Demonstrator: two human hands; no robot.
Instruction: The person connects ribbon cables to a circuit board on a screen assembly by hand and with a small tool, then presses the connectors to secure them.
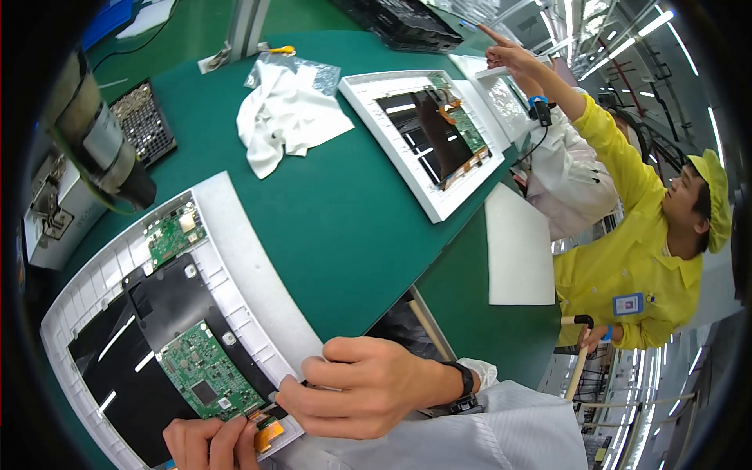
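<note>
A white-framed display panel [66, 333] lies face down at the near left, its black back bearing a large green circuit board [205, 368] and a smaller green board [174, 235]. My left hand [210, 442] rests at the panel's near edge, fingers bent and pressed together beside an orange flex cable [269, 435]. What those fingertips grip is hidden. Just to the right, my right hand [364, 388] is curled with thumb and forefinger pinched at the end of the large board. Whatever is in the pinch cannot be made out.
A second open panel [427, 196] lies on the green table [321, 235], near a white cloth [278, 117]. A dark cylindrical fixture [102, 137] and a tray of small parts [143, 121] stand left. At right, a person in yellow [627, 258] points past another worker's white sleeve [568, 192].
</note>
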